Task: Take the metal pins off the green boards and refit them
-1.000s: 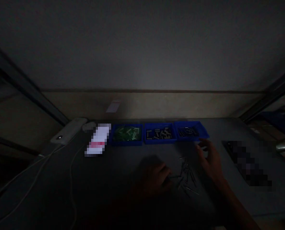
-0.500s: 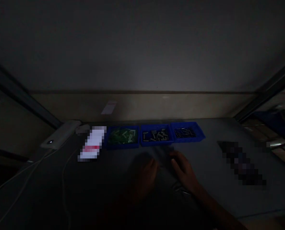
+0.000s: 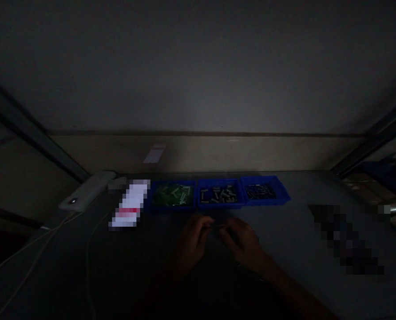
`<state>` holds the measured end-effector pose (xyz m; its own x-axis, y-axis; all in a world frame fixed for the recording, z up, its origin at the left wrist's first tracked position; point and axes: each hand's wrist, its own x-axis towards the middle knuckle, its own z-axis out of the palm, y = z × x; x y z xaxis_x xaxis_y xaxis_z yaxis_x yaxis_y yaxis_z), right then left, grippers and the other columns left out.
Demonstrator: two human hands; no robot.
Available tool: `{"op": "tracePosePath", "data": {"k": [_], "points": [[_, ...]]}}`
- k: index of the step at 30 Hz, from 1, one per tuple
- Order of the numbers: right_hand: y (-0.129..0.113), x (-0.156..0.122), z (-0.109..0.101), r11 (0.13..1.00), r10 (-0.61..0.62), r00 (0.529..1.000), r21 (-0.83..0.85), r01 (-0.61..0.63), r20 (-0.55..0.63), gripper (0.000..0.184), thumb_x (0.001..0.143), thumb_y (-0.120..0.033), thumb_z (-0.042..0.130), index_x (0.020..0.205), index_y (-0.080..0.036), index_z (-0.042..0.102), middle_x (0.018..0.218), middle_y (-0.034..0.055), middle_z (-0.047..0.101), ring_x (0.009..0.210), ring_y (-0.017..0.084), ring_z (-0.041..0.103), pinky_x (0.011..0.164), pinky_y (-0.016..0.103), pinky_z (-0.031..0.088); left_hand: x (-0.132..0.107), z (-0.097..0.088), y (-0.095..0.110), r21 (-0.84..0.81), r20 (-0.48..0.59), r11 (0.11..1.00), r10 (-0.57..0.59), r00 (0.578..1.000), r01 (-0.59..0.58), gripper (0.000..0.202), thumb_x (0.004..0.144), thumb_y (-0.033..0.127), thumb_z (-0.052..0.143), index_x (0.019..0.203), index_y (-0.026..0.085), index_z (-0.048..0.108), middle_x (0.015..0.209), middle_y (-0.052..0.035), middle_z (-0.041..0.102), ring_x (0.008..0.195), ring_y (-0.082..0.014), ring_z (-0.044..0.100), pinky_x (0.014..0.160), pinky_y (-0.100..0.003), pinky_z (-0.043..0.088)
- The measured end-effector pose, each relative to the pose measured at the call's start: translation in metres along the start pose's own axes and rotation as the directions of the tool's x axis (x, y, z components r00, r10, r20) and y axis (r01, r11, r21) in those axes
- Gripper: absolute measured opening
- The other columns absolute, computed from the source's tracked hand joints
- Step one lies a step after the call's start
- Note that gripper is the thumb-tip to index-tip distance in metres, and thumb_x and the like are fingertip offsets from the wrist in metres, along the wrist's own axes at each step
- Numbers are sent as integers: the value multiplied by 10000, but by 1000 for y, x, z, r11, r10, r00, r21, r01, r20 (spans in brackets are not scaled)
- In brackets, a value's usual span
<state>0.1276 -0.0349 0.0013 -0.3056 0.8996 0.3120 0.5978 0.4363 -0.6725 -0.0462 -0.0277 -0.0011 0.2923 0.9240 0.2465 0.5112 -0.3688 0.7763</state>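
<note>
The scene is dim. My left hand (image 3: 195,235) is closed in a pinch, its fingertips turned toward my right hand (image 3: 240,238), which is pinched as well. Something small shows between the fingertips, too dark to name. Just beyond the hands stand three blue bins in a row. Light pieces in green wrapping fill the left bin (image 3: 173,207). Short metal cylinders lie in the middle bin (image 3: 220,206), and thin dark pins in the right bin (image 3: 266,202). Small shiny metal parts lie on the table by my right wrist, mostly hidden.
A white power strip (image 3: 86,193) with cables lies at the left. Beside the bins is a bright, blurred-out sheet or screen (image 3: 130,204). A dark pixelated object (image 3: 346,242) rests at the right of the grey table (image 3: 291,249). A wall panel (image 3: 198,153) closes the back.
My right hand has moved left and down, and my left hand slightly up, so their fingertips are nearer each other. The view has tilted a little, shifting the bins lower.
</note>
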Motion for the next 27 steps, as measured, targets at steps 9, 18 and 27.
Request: {"op": "tracePosePath", "data": {"k": [9,18,27], "points": [[7,5,1,986,28,998,167,-18,-58,203,835,-212,399,657,-186,494,605,-6,538,557,107,488,533,224,353,0,12,0,-17,-3,999,-29,1000,28,154,825,242,460,912,190,576,854,-48,642,793,-157,600,716,-271,479],[8,3,-6,989,-146,986,11,147,-85,159,814,-181,416,704,-186,531,635,17,559,598,127,502,571,247,367,3,18,3,-10,9,995,-103,995,103,269,860,331,377,713,184,547,632,-13,590,585,-133,559,552,-229,409],[4,-2,-9,988,-129,991,-92,125,-35,309,900,-285,377,615,-190,452,567,-12,472,532,106,436,539,243,305,2,21,0,-20,-63,1000,-4,998,3,204,834,319,426,766,183,562,687,-14,622,639,-134,578,609,-236,432]]}}
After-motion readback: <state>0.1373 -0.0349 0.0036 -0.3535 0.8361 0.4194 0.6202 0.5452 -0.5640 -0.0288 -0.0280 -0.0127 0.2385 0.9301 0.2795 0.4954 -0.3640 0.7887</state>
